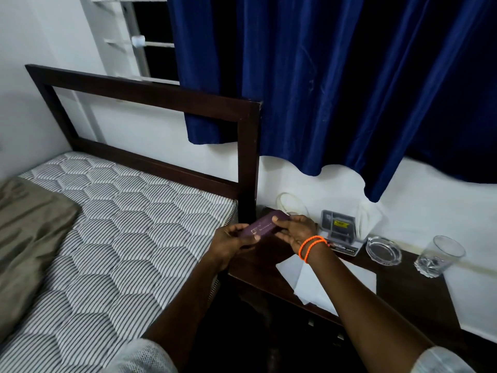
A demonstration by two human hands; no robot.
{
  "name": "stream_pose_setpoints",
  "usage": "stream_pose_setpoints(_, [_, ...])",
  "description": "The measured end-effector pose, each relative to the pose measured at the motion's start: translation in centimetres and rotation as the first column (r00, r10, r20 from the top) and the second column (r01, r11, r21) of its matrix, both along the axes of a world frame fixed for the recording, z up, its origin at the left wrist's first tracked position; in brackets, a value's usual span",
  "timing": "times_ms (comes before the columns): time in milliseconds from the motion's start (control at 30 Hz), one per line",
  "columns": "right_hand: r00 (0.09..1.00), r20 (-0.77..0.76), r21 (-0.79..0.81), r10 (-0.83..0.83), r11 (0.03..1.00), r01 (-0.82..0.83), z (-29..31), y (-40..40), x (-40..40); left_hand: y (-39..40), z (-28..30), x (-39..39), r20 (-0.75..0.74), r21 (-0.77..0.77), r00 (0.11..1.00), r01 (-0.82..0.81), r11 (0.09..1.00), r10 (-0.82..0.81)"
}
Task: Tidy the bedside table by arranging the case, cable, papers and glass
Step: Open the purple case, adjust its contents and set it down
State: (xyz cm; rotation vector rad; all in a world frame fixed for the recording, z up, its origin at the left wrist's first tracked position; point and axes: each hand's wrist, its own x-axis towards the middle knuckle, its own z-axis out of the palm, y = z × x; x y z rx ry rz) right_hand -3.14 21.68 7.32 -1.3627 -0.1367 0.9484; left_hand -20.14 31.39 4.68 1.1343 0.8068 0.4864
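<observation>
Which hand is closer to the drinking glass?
Right. The right hand holds the purple case on the side towards the glass; the left hand grips the case's far end, nearer the bed.

The bedside table lay bare along its right front. White papers covered the middle. An ashtray, a glass and a card stand lined the wall side, and the headboard post shut in the left.

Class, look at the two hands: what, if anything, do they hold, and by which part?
Both hold the long purple case: the left hand grips its near end, the right hand its far end, above the dark wooden bedside table.
</observation>
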Motion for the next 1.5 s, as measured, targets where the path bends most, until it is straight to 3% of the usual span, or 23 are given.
stream_pose_setpoints(200, [0.999,-0.017,-0.095,-0.028,0.995,0.027,-2.6,0.5,0.0,-0.1,-1.8,-0.9,-0.269,0.310,0.956,0.199,0.930,-0.115])
stream_pose_setpoints(333, [0.999,0.045,-0.186,-0.010,0.982,0.018,-5.3,1.4,-0.3,0.2,-2.9,-0.6,-0.568,0.534,0.823,0.389,0.750,-0.022])
stream_pose_setpoints(533, [0.989,0.147,-0.271,-0.006,0.961,0.046,-9.1,3.4,-0.4,1.1,-5.5,0.4,-0.689,0.562,0.720,0.454,0.692,0.086])
stream_pose_setpoints(833, [0.902,0.428,-0.361,0.057,0.926,0.113,-11.2,4.6,-0.3,1.5,-7.3,1.5,-0.687,0.543,0.717,0.402,0.737,0.115])
stream_pose_setpoints(1300, [0.873,0.468,-0.413,0.137,0.907,0.079,-11.0,3.9,0.0,0.8,-7.3,1.7,-0.669,0.515,0.732,0.328,0.792,0.132])
stream_pose_setpoints(1500, [0.775,0.593,-0.512,0.219,0.846,0.152,-8.7,2.3,2.2,0.1,-6.0,2.7,-0.561,0.635,0.794,0.230,0.738,0.235])
